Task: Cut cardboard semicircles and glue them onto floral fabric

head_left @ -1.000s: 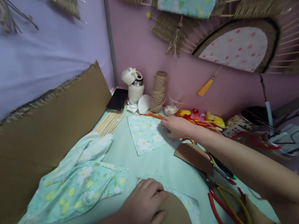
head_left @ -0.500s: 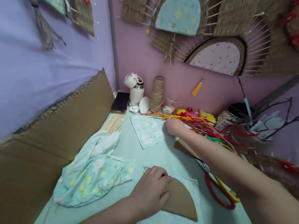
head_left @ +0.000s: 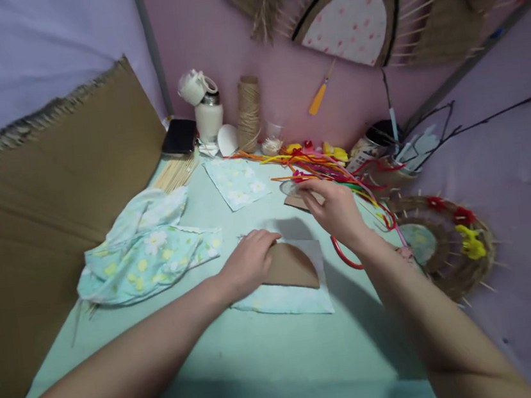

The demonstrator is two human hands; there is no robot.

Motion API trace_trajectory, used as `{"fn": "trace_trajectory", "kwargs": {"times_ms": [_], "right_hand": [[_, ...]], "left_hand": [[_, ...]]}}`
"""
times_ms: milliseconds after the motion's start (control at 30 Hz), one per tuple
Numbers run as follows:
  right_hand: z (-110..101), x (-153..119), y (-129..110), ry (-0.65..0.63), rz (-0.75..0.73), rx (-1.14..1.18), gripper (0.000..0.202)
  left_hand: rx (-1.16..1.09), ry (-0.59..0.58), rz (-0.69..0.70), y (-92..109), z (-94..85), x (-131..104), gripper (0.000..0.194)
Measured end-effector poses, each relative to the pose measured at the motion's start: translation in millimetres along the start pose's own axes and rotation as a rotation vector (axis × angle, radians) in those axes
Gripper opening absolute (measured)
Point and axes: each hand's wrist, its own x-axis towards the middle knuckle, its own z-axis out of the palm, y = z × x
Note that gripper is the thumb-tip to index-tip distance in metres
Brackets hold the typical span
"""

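My left hand point(head_left: 250, 262) rests on a brown cardboard half-circle point(head_left: 293, 270), its bent fingers holding the piece down. Under the card lies a piece of pale blue flowered cloth point(head_left: 283, 304). In a pinch of thumb and fingers, my right hand point(head_left: 332, 207) has a small clear, round thing point(head_left: 288, 188), perhaps a roll of tape; its kind is not plain. Below that hand, a brown piece of card point(head_left: 296, 203) is partly hidden. The red handle of the scissors point(head_left: 345, 255) shows beside my right forearm, which covers the rest.
Crumpled flowered cloth point(head_left: 145, 265) and a flat cloth square point(head_left: 235, 186) lie on the table point(head_left: 266, 360). Behind stand a twine cone point(head_left: 248, 114), a white bottle point(head_left: 210, 118) and colourful craft stems point(head_left: 314, 166). Cardboard point(head_left: 64, 178) walls the left; a woven ring point(head_left: 450, 247) is at right.
My right hand has come back from the bundle of coloured stems with the clear round thing. My left hand stays on the cardboard half-circle. The view has shifted, showing more of the table's front.
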Motion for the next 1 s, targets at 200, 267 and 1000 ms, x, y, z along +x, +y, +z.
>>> {"fn": "trace_trajectory", "kwargs": {"times_ms": [200,267,1000], "right_hand": [[5.0,-83.3,-32.7,-0.031,-0.109,0.006,0.028],[13.3,-99.1,-42.0,-0.157,-0.163,0.032,0.025],[13.1,-109.3,-14.2,-0.346,-0.148,0.402,0.045]], "left_hand": [[-0.284,-0.005,-0.181,-7.9,-10.4,5.8,0.047],[-0.396,-0.035,-0.239,-12.1,-15.8,9.0,0.047],[-0.054,-0.45,0.119,-3.2,-42.1,2.0,0.074]]}}
